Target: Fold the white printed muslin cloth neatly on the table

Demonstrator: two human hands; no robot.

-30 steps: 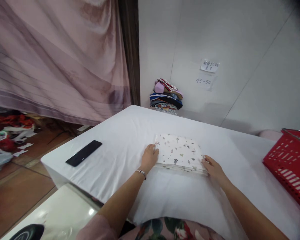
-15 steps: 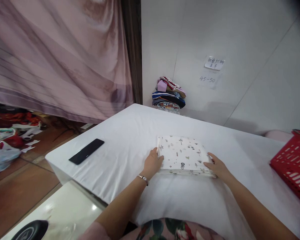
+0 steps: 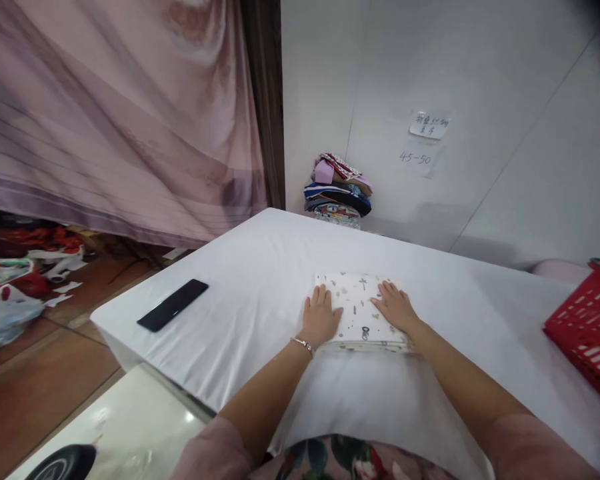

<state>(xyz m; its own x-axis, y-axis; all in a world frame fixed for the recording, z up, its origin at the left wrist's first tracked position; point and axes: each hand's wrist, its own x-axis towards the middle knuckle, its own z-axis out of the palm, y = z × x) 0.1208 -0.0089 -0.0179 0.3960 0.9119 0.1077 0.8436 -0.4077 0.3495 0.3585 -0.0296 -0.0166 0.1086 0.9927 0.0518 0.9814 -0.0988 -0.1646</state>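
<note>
A folded white cloth (image 3: 355, 310) with small scattered prints lies on the white-covered table (image 3: 250, 287) in front of me. Its layered folded edge faces my body. My left hand (image 3: 321, 315) lies flat on the cloth's left side, fingers pointing away from me. On the right part of the cloth rests my right hand (image 3: 395, 307), also palm down with fingers stretched out. A silver bracelet (image 3: 303, 345) circles my left wrist. Neither hand grips anything.
A black phone (image 3: 173, 305) lies on the table's left side. At the right edge stands a red plastic basket (image 3: 587, 320). Behind the table is a stack of folded fabrics (image 3: 337, 187) against the wall. A pink curtain (image 3: 130, 120) hangs at the left.
Both hands have moved from the cloth's side edges onto its top and now lie flat. My right hand shifted left and inward. The cloth has stayed in about the same place.
</note>
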